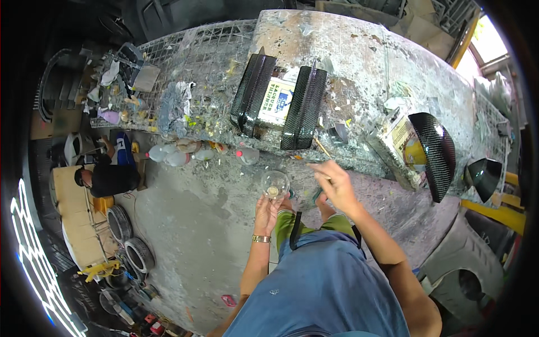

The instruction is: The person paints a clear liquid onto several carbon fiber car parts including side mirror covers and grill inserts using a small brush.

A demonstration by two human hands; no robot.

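My left hand (266, 213) is curled around the lower side of a clear round plastic cup (275, 182), which has a little pale yellowish stuff at its bottom. Beyond it, near the bench edge, my right hand (337, 184) has its fingers pinched together on what looks like a thin stick (317, 169); its tip is too small to make out. Two long glossy black carbon-fibre parts (304, 106) rest across a rectangular tin (276, 103) on the workbench (219, 73). A thin wooden stick (321, 147) lies by the front edge.
To the right, a curved carbon-fibre part (433, 154) rests against another tin (402, 137), with a smaller black piece (484, 175) beyond. Plastic bottles (247, 155) stand along the bench front. Tyres (138, 254) and another person (112, 177) are at the left.
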